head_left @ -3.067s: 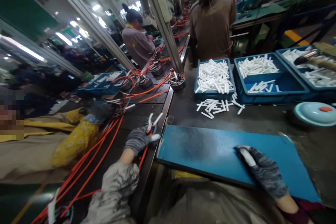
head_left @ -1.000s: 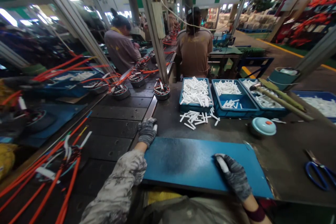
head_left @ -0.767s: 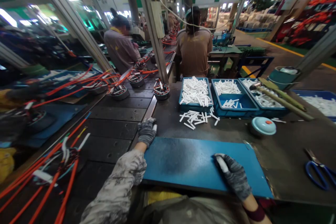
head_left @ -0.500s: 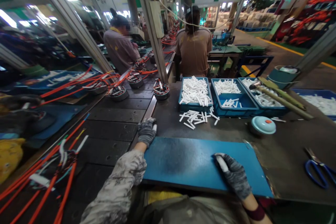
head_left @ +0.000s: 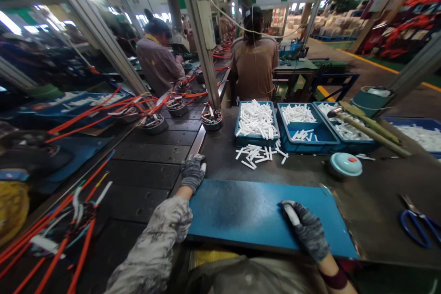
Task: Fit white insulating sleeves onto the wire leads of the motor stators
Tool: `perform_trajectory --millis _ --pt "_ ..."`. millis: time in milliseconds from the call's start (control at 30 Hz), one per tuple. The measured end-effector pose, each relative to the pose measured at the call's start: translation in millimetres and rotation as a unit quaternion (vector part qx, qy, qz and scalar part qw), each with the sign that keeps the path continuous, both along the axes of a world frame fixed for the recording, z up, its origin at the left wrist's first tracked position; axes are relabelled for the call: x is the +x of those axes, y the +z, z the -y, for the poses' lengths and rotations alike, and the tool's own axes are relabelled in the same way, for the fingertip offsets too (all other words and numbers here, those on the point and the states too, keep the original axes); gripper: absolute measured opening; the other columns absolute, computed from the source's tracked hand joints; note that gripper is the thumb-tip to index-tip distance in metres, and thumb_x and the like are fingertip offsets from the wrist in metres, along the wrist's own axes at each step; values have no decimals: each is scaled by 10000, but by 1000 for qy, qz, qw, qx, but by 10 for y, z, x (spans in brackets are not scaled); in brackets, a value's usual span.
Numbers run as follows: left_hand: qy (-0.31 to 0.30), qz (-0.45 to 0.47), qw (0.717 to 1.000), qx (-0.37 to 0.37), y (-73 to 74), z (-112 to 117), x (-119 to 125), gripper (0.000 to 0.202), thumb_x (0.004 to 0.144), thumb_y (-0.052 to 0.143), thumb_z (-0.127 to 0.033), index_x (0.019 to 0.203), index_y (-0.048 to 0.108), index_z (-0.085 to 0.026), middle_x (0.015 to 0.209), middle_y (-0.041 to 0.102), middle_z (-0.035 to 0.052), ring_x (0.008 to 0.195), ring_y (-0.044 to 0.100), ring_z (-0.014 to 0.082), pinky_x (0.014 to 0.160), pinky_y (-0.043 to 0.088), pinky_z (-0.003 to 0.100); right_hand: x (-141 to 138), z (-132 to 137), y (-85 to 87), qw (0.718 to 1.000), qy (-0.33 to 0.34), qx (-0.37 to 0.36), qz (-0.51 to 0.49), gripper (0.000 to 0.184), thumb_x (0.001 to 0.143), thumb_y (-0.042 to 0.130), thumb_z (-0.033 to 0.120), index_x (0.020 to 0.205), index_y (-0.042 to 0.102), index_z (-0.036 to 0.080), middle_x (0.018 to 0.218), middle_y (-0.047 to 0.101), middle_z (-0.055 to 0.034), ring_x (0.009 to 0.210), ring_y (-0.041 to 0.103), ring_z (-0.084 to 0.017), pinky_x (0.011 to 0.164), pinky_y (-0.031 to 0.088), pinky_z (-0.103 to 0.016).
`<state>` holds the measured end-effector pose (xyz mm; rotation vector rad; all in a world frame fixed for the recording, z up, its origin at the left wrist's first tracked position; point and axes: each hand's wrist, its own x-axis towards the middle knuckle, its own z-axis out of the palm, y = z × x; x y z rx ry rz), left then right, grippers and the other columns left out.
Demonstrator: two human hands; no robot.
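My left hand point(head_left: 193, 173), in a grey knitted glove with pale tips, rests on the metal edge strip point(head_left: 197, 142) between the conveyor and the bench. Its fingers lie loosely forward with nothing visible in them. My right hand point(head_left: 306, 227), in a matching glove, lies on the right part of the blue mat point(head_left: 241, 211). The fingers are stretched out, the pale thumb is beside them, and I see no object in the grasp. Beyond the mat, loose white tubes point(head_left: 255, 155) are scattered in front of a heaped blue bin point(head_left: 257, 141).
A divided blue bin point(head_left: 310, 147) and a third bin point(head_left: 358, 146) hold more white tubes. Right of the mat are a teal round-lidded container point(head_left: 345, 165) and blue-handled scissors point(head_left: 415, 227). Wound motor parts point(head_left: 211, 119) and red wires point(head_left: 86, 243) lie leftward. Co-workers point(head_left: 254, 64) sit ahead.
The red-wired part at lower left has shifted slightly left and toward me on the conveyor. At the far left, a dark blurred shape has moved a little. Both my hands stay where they were.
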<state>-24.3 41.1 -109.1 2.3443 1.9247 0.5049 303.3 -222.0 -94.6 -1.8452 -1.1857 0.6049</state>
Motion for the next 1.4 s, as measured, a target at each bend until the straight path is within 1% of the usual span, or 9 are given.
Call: perform_trajectory --millis 100,267,467,633,767,867,1000,1133,1400 --pt "-1 -1 1000 3 -4 -4 -5 394 916 493 -263 1271 663 -237 1441 630 84 1439 459 295 1259 263 527 -6 0 7 1000 1 1 -4 397 883 555 594 967 802 295 1026 814 -68 970 776 -279 1014 588 -489" --pt "-2 -4 1000 0 -3 -4 -13 392 919 496 -267 1268 672 -233 1443 631 84 1441 457 308 1258 265 543 3 -3 -1 1000 3 0 -8 373 872 588 599 958 803 306 1023 816 -62 961 776 -274 1008 589 -451" --pt "-4 -7 1000 -5 8 -2 -24 396 930 499 -265 1287 665 -224 1457 621 84 1457 445 304 1267 261 525 -3 -3 8 1000 5 -4 -6 445 879 572 650 971 804 282 1032 815 -73 962 778 -276 1005 591 -451" --pt "-7 -8 1000 -4 6 -10 -27 389 933 496 -264 1284 657 -229 1458 618 86 1448 453 302 1266 254 534 -6 -4 6 1000 6 2 9 531 890 538 706 983 804 256 1028 812 -96 966 778 -289 992 602 -459" --pt "-7 -8 1000 -1 -9 -16 -23 380 929 504 -258 1275 657 -235 1450 622 84 1444 455 291 1266 254 519 3 -3 -16 1000 8 4 19 537 896 534 709 987 804 254 1032 812 -97 967 779 -285 989 603 -449" --pt "-6 -9 1000 -1 -14 -13 -24 383 930 505 -256 1281 656 -233 1451 622 81 1444 454 295 1267 247 534 7 -8 -28 1000 10 5 22 551 895 525 714 984 807 250 1029 812 -96 958 780 -285 984 605 -458" --pt "-4 -13 1000 -5 1 -10 -30 395 931 510 -261 1296 656 -225 1462 614 82 1452 445 310 1264 255 543 7 -12 -30 999 11 12 28 546 907 515 699 985 810 245 1011 814 -100 940 782 -287 960 615 -466" --pt "-6 -17 1000 -10 29 -15 -28 381 932 512 -268 1278 667 -230 1463 612 81 1443 460 302 1263 276 506 13 -2 -34 999 18 21 27 498 921 533 657 993 809 248 1009 813 -99 931 784 -285 956 617 -473" --pt "-14 -18 1000 -13 76 -9 -12 393 923 514 -258 1278 673 -205 1453 616 109 1442 461 310 1258 284 500 22 6 -114 999 15 31 24 457 929 545 621 1000 804 251 1014 812 -105 928 784 -282 963 614 -491"
